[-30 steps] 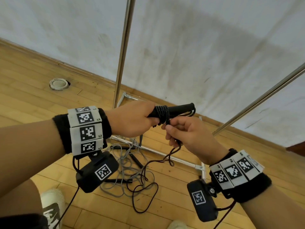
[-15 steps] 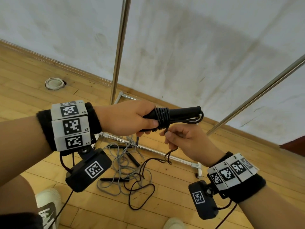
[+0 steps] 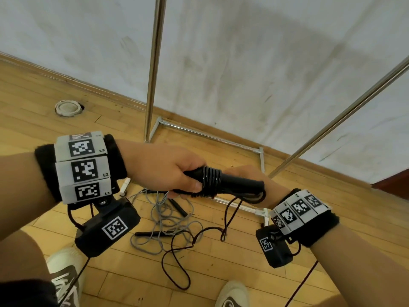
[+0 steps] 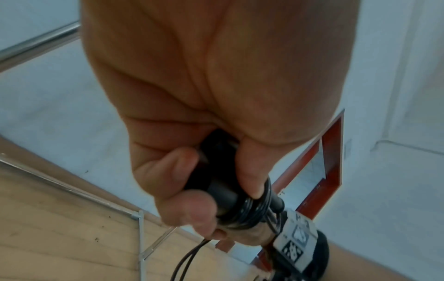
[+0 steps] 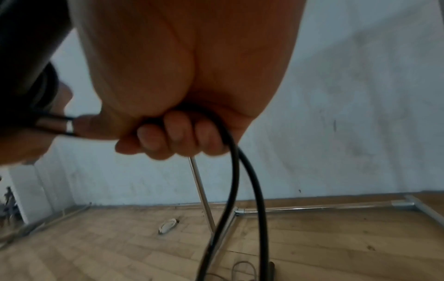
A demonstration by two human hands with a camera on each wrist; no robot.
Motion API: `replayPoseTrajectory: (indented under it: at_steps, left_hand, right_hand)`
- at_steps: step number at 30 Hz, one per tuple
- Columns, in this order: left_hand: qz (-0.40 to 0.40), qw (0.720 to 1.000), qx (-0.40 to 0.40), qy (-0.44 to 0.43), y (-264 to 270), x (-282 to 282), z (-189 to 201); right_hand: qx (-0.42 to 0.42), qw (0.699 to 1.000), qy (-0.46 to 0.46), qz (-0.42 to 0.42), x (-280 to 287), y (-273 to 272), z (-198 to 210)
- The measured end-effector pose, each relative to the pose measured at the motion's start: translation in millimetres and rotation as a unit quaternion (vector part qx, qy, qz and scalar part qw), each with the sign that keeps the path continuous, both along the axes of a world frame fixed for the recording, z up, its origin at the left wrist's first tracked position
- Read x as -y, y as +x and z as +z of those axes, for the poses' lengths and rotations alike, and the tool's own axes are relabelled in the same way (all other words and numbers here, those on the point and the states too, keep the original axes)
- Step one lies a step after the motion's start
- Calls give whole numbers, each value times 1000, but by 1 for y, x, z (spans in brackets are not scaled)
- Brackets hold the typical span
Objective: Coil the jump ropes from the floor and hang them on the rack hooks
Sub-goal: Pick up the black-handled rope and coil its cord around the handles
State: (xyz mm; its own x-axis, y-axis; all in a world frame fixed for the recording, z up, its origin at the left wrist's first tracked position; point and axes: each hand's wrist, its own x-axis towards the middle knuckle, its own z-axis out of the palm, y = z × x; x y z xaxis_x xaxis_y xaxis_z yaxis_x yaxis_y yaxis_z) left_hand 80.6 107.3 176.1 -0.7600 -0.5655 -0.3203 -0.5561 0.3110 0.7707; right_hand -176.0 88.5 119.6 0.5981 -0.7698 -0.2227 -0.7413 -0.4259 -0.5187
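Left hand (image 3: 163,167) grips black jump-rope handles (image 3: 234,185), cord wound round them. Right hand (image 5: 173,114) clasps the trailing black cord (image 5: 242,171). Grey rope (image 3: 159,220) on floor.

The left wristband (image 3: 83,167) carries three white tags with black square code patterns, marked in small print L3 on the far one, L2 on the middle one and L1 on the near one; the right wristband's (image 3: 298,209) tag print is too small to read
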Motion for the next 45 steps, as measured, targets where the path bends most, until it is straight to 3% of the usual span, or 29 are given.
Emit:
replayPoseTrajectory:
  at_steps: [4, 9, 12, 22, 26, 32, 34, 37, 40, 45]
  left_hand:
    - [-35, 995, 78, -43, -7, -3, -8]
    - [-61, 979, 159, -111, -17, -3, -16]
    - [-54, 966, 206, -146, -20, -1, -23]
    - [12, 953, 245, -180, -19, 6, -34]
    - [54, 953, 231, -188, -23, 6, -41]
    - [125, 957, 168, -201, -26, 13, -43]
    - [155, 957, 135, -205, -25, 18, -41]
    - [193, 949, 100, -227, -23, 27, -38]
    - [219, 946, 53, -234, -22, 33, -35]
    - [227, 952, -1, -207, -21, 30, -28]
  right_hand:
    - [-31, 999, 44, 3, 5, 6, 8]
    - [60, 987, 146, -39, 4, 17, 18]
    - [65, 978, 168, -102, 7, 24, 21]
    - [25, 970, 212, -118, 8, 31, 27]
    - [29, 969, 195, -148, 4, 38, 26]
    - [-7, 980, -6, -198, -10, 47, 26]
    - [60, 969, -20, -238, -15, 50, 26]
    - [213, 929, 45, -301, -17, 54, 28]
    - [319, 889, 102, -311, -15, 51, 31]
    - [271, 923, 0, -272, -14, 43, 30]
